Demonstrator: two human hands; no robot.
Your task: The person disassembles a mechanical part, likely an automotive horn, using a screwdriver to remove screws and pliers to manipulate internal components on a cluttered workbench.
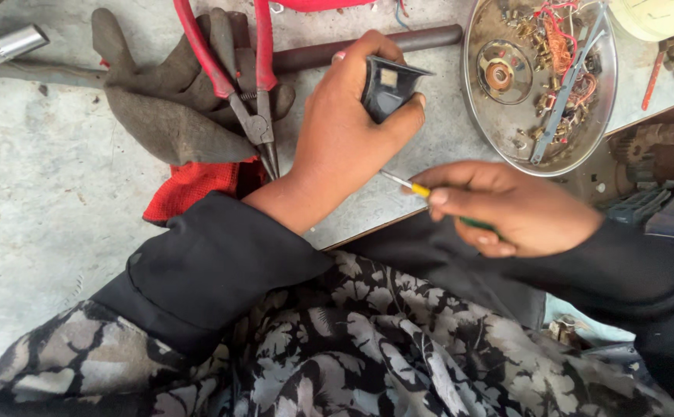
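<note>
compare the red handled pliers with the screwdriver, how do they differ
The pliers lie untouched on a grey work glove, while the screwdriver is gripped in the right hand. The pliers have two long red handles; the screwdriver has one yellow and green handle. The pliers' tips point toward the person, but the screwdriver's thin shaft points toward the left hand. Both are hand tools with metal tips.

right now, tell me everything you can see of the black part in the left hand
The black part is a small, dark, funnel-like housing, seemingly plastic, with a flared rim and a pale square patch inside its opening. It is held above the grey bench, tilted, opening facing up and right. The left hand wraps it, thumb under the rim, fingers over the top. The screwdriver in the right hand points toward it but stays apart.
</note>
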